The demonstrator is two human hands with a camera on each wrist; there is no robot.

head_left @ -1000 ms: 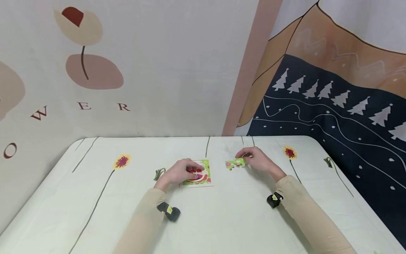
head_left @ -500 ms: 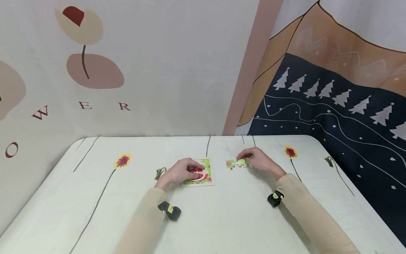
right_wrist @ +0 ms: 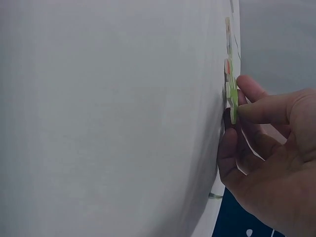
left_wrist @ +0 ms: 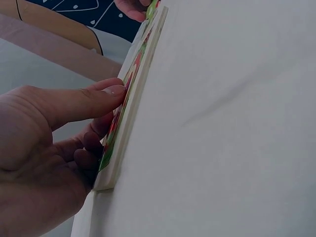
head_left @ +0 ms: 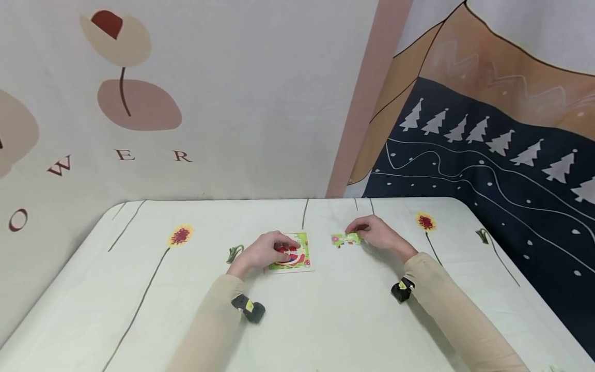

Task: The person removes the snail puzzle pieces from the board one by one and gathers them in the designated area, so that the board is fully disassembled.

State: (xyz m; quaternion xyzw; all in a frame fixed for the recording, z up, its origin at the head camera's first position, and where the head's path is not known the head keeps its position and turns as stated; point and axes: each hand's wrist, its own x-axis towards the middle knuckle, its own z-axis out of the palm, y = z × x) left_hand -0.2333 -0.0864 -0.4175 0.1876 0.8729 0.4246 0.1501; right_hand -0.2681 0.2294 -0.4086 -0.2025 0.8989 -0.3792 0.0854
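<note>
Puzzle piece [head_left: 354, 241], probably light, stiff, best edge-held: right hand [head_left: 377, 233] pinches it, three o'clock from puzzle board [head_left: 297, 270], where left hand [head_left: 264, 251] rests.

The square puzzle board [left_wrist: 134, 98], pale-rimmed with a red-and-green picture, lies flat, its face touched by the left hand [head_left: 265, 250]. To the board's right, just apart, lies a pink-flowered green piece [head_left: 335, 239]; farther right, the right hand [head_left: 378, 235] pinches a green-and-white piece [head_left: 351, 238].
</note>
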